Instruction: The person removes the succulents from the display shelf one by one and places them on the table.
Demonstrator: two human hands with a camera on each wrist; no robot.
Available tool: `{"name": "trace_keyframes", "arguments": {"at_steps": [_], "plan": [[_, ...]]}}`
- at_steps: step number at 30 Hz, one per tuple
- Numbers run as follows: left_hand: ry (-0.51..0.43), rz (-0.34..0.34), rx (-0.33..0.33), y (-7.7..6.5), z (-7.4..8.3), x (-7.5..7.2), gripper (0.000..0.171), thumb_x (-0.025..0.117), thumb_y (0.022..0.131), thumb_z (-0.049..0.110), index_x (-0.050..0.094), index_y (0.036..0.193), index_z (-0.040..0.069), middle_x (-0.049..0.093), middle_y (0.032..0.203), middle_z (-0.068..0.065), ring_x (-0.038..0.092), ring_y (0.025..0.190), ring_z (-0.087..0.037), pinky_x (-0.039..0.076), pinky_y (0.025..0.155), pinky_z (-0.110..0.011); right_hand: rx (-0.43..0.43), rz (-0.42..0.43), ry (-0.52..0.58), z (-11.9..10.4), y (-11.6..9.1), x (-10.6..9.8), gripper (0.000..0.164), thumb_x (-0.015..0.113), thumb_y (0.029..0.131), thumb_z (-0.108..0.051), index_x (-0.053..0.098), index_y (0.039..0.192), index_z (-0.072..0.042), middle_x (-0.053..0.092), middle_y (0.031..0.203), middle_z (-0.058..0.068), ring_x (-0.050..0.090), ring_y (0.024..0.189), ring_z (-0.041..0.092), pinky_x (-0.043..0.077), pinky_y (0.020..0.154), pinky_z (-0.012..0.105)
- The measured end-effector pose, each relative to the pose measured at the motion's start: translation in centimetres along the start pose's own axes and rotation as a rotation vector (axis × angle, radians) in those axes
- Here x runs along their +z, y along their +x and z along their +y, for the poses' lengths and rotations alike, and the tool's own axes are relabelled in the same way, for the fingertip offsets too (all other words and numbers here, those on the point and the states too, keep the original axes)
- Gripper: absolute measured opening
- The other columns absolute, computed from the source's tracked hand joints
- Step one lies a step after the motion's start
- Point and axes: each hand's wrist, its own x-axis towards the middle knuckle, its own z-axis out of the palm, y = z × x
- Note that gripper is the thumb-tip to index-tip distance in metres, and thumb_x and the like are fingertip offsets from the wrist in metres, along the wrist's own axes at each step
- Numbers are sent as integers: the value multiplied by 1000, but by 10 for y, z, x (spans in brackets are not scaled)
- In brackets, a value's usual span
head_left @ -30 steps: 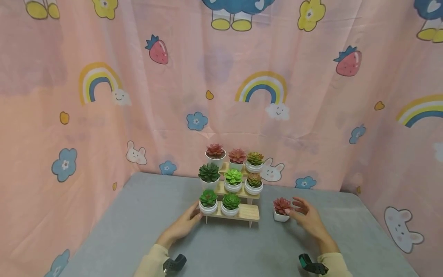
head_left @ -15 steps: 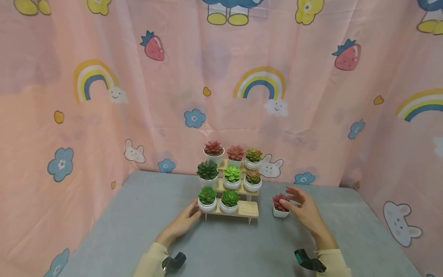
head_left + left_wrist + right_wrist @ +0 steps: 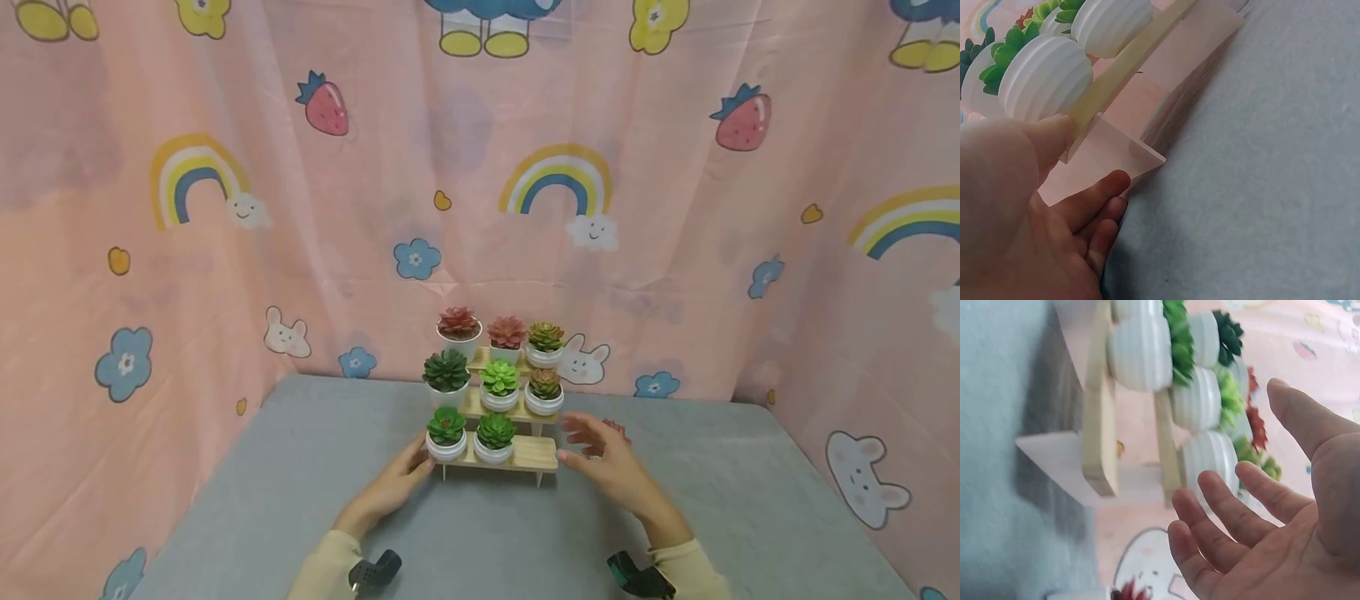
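Observation:
A three-tier wooden plant stand (image 3: 536, 452) with whitish side panels (image 3: 1085, 165) stands mid-table, bearing several potted artificial succulents. My left hand (image 3: 386, 487) holds the stand's lower left end. Its thumb (image 3: 1057, 132) rests at the board's end below a white pot (image 3: 1047, 78), while the fingers bend beside the side panel. Beyond the right end of the lowest board is my right hand (image 3: 1272, 537), fingers spread and nothing in them. A red succulent (image 3: 617, 427) in a white pot (image 3: 1079, 594) stands on the table behind that hand, mostly hidden in the head view.
Two green succulents (image 3: 496, 432) share the lowest tier, leaving bare wood at its right. The upper tiers carry green, yellowish and red plants (image 3: 507, 332). A pink patterned curtain (image 3: 360, 208) hangs behind the grey table (image 3: 300, 467).
My right hand has left the red succulent and moved left to the stand's right end. The plant stays on the table. My left hand keeps its place.

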Motion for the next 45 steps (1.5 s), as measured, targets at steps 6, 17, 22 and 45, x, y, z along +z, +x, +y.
{"name": "trace_keyframes", "arguments": {"at_steps": [6, 17, 22, 45], "plan": [[-1, 10, -12, 0, 3, -1, 64, 49, 108, 26, 20, 163, 11, 25, 166, -23, 32, 148, -49, 32, 117, -64, -1, -73, 14, 2, 4, 18, 50, 70, 96, -18, 54, 139, -1, 61, 135, 24, 62, 119, 37, 50, 96, 53], [-1, 19, -25, 2, 2, -1, 64, 51, 107, 26, 21, 162, 12, 27, 165, -23, 33, 148, -49, 32, 117, -64, -16, -126, 54, 8, 16, 43, 47, 71, 95, -18, 55, 137, -2, 63, 132, 23, 63, 116, 35, 51, 94, 45], [6, 19, 1, 4, 5, -2, 64, 50, 107, 27, 21, 162, 9, 29, 164, -25, 35, 146, -50, 32, 117, -65, -24, -125, 52, 9, 21, 48, 47, 70, 95, -17, 55, 137, -1, 63, 133, 24, 63, 117, 35, 50, 95, 42], [4, 13, -13, 3, -4, -1, 67, 51, 107, 33, 21, 163, 12, 30, 163, -24, 37, 146, -48, 34, 116, -63, 23, -39, 99, 9, 37, 77, 65, 82, 84, -16, 53, 141, -2, 64, 133, 20, 60, 121, 33, 49, 96, 41]]}}
